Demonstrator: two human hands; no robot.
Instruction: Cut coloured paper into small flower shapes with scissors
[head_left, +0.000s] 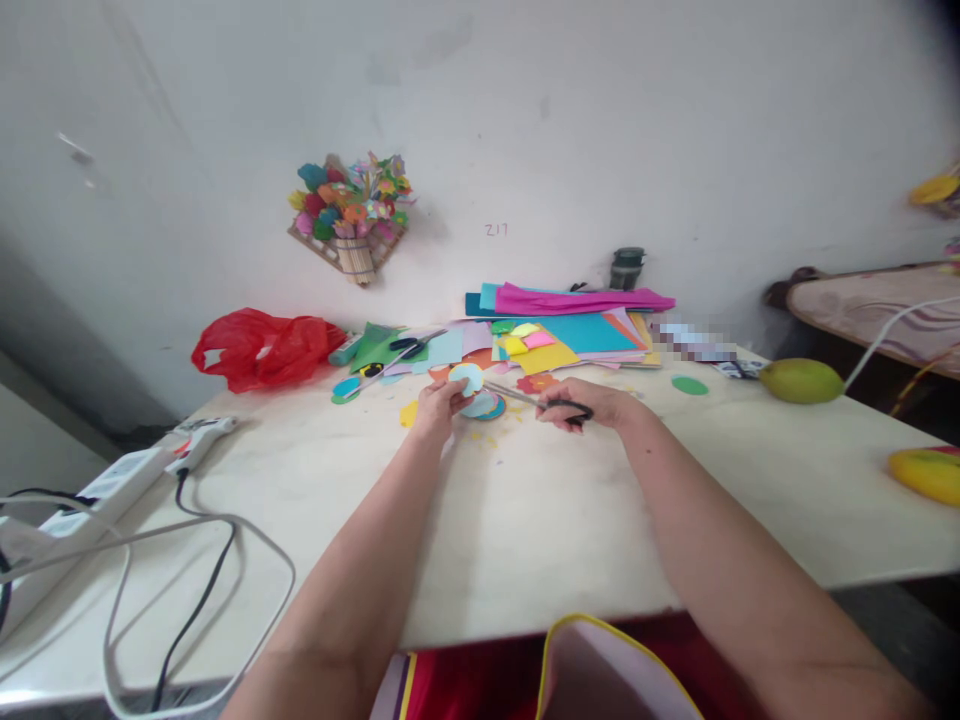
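1. Pinching the pale disc (468, 376) at about seven o'clock on its rim, the left hand (438, 408) has its fingers narrowed on it, towards twelve o'clock on the bench (525, 540). A light grip should suit thin paper; turning the disc into the blades would give a smoother edge.
2. Below, loose discs (480, 405) lie at five o'clock from it.
3. The scissors (567, 405) point towards nine o'clock, tips by the disc. Short, steady snips, clear of the left fingertips, seem best.
4. The right hand (596, 402) has its fingers round the handles.
5. Blade gap, disc contact and the left thumb's exact placement are hard to make out.
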